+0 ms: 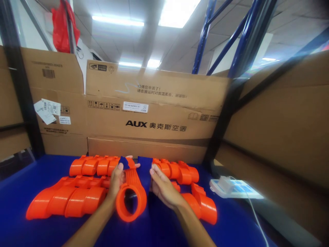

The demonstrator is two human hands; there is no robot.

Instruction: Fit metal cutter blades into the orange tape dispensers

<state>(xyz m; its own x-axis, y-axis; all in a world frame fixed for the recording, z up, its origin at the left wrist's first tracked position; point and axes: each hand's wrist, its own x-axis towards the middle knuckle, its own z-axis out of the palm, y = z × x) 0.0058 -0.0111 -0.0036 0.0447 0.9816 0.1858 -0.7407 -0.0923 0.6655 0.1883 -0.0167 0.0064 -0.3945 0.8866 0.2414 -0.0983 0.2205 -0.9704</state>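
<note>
My left hand (pixel 117 180) grips an orange plastic part (pixel 131 195) with a ribbed handle and a round ring end that points toward me. A dark blue strip (pixel 144 171) runs across the part's far end; my left thumb pinches one end of it. My right hand (pixel 161 187) holds the strip's other side with fingers on its edge. Both hands hover just above the blue table (pixel 20 192).
Rows of the same orange parts lie at the left (pixel 66 200), the back (pixel 95 165) and the right (pixel 200 202). A white device with a cable (pixel 231 187) lies at the right. AUX cardboard boxes (pixel 154 116) wall the back and sides.
</note>
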